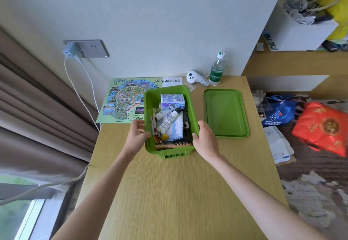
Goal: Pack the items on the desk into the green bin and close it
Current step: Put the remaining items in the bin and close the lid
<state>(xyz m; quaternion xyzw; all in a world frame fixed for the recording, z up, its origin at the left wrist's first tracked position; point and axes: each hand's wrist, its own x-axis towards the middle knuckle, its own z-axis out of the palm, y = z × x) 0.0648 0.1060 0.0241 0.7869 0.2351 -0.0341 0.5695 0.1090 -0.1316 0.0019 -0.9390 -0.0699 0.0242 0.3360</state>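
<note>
The green bin (170,90) stands open in the middle of the wooden desk (180,192). Inside lie a blue tissue pack (172,101), white tubes (168,120), a wooden hairbrush (177,144) and several small items. My left hand (136,136) holds the bin's left wall, fingers curled at the rim. My right hand (204,139) grips the right wall, thumb over the rim. The green lid (225,112) lies flat on the desk to the right of the bin.
A hand-marked map sheet (124,100) lies behind and left of the bin. A white controller (195,78) and a water bottle (216,71) stand by the wall. Bags, blue (280,111) and red (322,126), lie right of the desk. A charger cable (81,96) hangs left.
</note>
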